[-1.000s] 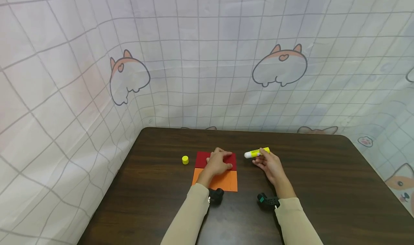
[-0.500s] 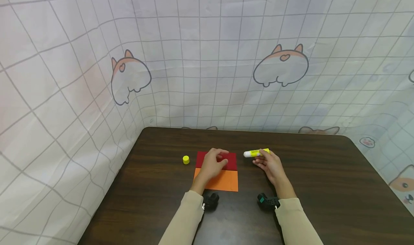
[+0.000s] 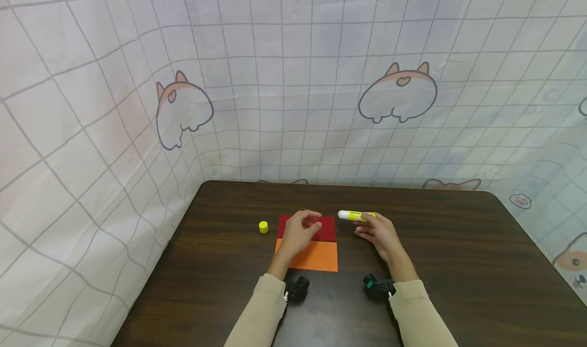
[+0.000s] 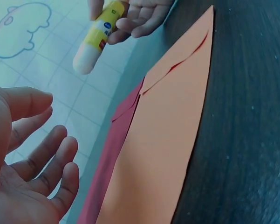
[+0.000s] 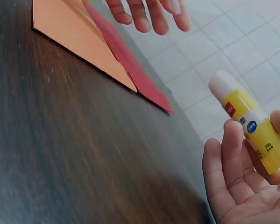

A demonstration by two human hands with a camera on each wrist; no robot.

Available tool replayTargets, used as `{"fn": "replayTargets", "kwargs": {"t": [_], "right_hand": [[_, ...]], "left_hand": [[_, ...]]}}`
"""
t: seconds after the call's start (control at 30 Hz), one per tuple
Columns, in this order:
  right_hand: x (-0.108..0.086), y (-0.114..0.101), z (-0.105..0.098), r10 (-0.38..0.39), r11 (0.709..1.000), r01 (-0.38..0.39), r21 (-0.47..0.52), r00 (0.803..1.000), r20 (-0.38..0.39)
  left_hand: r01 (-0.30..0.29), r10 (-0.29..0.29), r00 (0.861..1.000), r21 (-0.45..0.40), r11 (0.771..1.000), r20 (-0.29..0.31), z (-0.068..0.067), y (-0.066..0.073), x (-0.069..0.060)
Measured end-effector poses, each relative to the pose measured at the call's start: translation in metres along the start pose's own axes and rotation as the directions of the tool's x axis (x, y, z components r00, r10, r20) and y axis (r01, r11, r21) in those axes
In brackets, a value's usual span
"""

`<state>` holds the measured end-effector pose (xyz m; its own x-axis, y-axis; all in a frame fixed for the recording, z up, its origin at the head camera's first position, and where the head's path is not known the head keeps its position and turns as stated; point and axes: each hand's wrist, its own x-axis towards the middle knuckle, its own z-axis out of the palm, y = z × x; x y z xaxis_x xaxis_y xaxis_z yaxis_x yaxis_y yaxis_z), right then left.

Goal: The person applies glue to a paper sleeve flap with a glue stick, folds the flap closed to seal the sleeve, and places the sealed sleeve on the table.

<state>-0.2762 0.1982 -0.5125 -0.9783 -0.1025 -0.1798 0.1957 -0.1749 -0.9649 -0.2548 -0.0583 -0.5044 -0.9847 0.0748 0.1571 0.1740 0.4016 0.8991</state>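
Note:
Between thumb and fingers my right hand (image 3: 381, 237) pinches a yellow glue stick (image 5: 254, 126), its white end uncapped and pointing left, held above the table. My left hand (image 3: 297, 235) hovers over the paper with loosely bent fingers and nothing between them, as the left wrist view also shows. Beneath it lies folded paper with a dark red part (image 3: 327, 229) at the back and an orange part (image 3: 321, 258) in front. A red slit shows in the orange part (image 4: 177, 121) in the left wrist view. The yellow cap (image 3: 263, 227) stands left of the paper.
The dark wood-grain table (image 3: 220, 286) has rounded back corners. A white grid-patterned curtain (image 3: 293, 82) with cartoon animals hangs behind it and along both sides. A black camera strap (image 3: 380, 287) sits on the right wrist, another camera (image 3: 298, 288) on the left.
My left hand has lifted off the red paper and drawn back slightly to the left. The glue stick in my right hand has shifted a little left, toward the paper.

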Motion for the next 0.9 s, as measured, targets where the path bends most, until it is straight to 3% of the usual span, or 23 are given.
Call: {"fn": "replayTargets", "kwargs": {"t": [0.37, 0.67, 0.9], "right_hand": [[-0.004, -0.011, 0.013, -0.020, 1.000, 0.019, 0.009, 0.996, 0.081], [-0.007, -0.018, 0.024, -0.030, 1.000, 0.030, 0.009, 0.993, 0.117], [-0.010, -0.022, 0.032, -0.035, 0.999, 0.030, 0.035, 0.986, 0.164]], "left_hand": [[0.056, -0.058, 0.998, -0.160, 0.985, -0.011, -0.003, -0.003, 0.003], [0.139, -0.133, 0.990, -0.354, 0.925, 0.040, -0.001, 0.002, 0.001], [0.170, -0.147, 0.985, -0.436, 0.884, 0.085, -0.001, 0.005, 0.002]]}}
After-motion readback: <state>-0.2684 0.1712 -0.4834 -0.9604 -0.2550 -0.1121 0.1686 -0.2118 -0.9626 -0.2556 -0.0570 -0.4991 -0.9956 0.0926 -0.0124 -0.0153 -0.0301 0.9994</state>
